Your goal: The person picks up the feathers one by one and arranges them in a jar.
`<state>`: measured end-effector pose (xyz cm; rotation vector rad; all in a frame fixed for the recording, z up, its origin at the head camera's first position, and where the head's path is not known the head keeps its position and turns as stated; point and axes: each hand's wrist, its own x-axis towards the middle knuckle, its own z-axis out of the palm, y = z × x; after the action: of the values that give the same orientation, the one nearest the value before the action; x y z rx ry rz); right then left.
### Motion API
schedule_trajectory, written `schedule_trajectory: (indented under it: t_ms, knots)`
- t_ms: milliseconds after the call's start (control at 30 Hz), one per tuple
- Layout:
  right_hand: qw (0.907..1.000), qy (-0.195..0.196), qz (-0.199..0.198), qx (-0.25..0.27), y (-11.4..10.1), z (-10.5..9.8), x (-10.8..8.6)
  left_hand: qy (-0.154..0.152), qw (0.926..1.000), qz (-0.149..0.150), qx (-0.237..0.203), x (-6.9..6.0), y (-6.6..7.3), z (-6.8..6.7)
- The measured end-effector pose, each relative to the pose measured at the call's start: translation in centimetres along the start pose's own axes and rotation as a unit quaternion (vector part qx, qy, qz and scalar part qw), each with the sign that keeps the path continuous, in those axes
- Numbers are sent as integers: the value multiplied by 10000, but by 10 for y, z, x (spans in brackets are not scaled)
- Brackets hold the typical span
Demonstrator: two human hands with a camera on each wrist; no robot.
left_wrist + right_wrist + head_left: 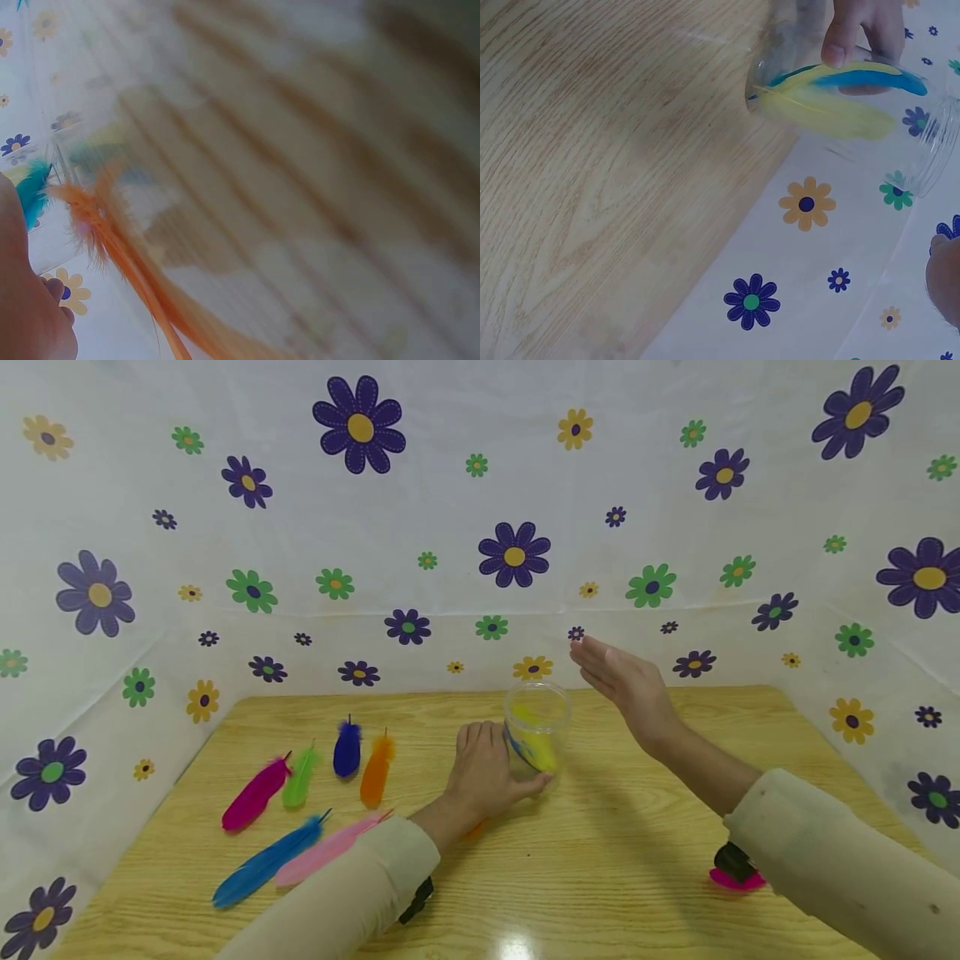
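A clear plastic jar with no lid stands toward the back of the table. Inside it are a yellow feather and a blue feather. My left hand grips the jar's near left side, thumb low at the front. Raised to the right of the jar is my right hand, fingers straight and together, with nothing seen in it. An orange feather lies by my left wrist, mostly covered by it in the head view.
On the left of the table lie a magenta feather, a light green one, a dark blue feather, another orange feather, a blue feather and a pink feather. A pink piece shows under the right forearm. Flowered cloth encloses the table.
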<state>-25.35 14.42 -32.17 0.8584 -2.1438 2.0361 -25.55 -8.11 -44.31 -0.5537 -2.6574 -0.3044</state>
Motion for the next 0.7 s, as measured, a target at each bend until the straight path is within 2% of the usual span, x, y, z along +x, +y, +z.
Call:
schedule_trajectory:
  t_ms: [200, 400, 700]
  knots:
    - [9988, -64, -111, -483, 0, -4, -4, 0, 10000, 17, 34, 0, 0, -1]
    - [9971, -6, -119, -746, 2, -8, -9, -116, 9999, -22, 50, 0, -1, 0]
    - [9905, 369, -215, -1305, 11, -14, -21, -138, 9999, -59, 69, 0, 0, 0]
